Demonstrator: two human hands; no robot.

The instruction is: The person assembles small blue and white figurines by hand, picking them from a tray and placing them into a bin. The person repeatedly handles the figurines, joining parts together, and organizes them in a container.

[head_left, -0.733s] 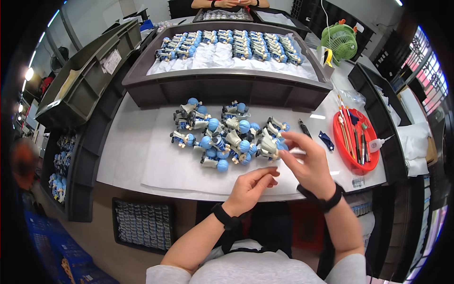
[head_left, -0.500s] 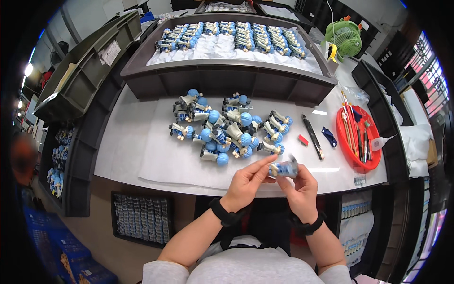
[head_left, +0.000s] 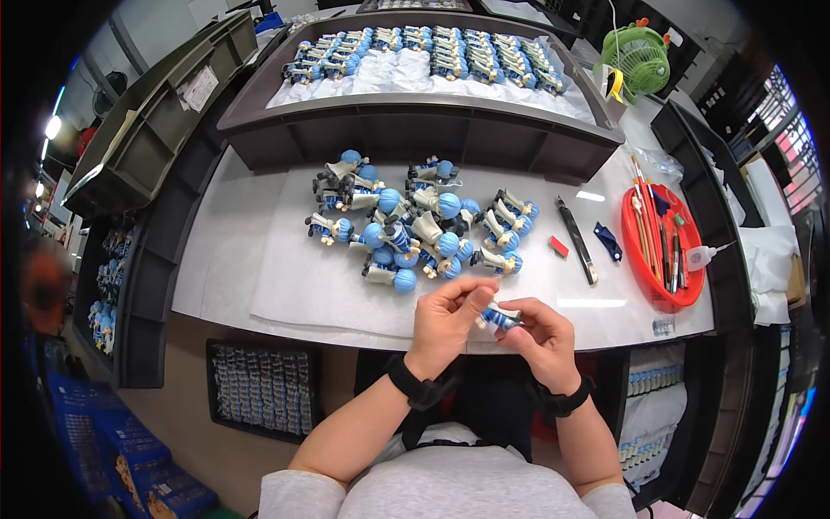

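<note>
Between my two hands, just over the table's near edge, is a small figurine (head_left: pixel 500 317) in blue and white. My left hand (head_left: pixel 448 322) pinches its one end, with the thumb and fingers covering that part. At the other end my right hand (head_left: pixel 541 339) grips it between thumb and fingers. Beyond my hands lies a loose pile of figurines (head_left: pixel 424 227) with blue ribbed heads, pale capes and dark feet. A short row of the same figurines (head_left: pixel 501 227) lies at the pile's right side.
A large dark tray (head_left: pixel 415 138) at the back holds rows of figurines on white paper. To the right lie a black pen-like tool (head_left: pixel 577 242), a red block (head_left: pixel 559 247), a dark blue piece (head_left: pixel 608 242) and a red basket (head_left: pixel 635 275) of brushes. A green fan (head_left: pixel 635 60) stands behind.
The figurine in my hands has turned from a blurred, level pose to a tilted one and come slightly nearer. My hands have moved a little closer together.
</note>
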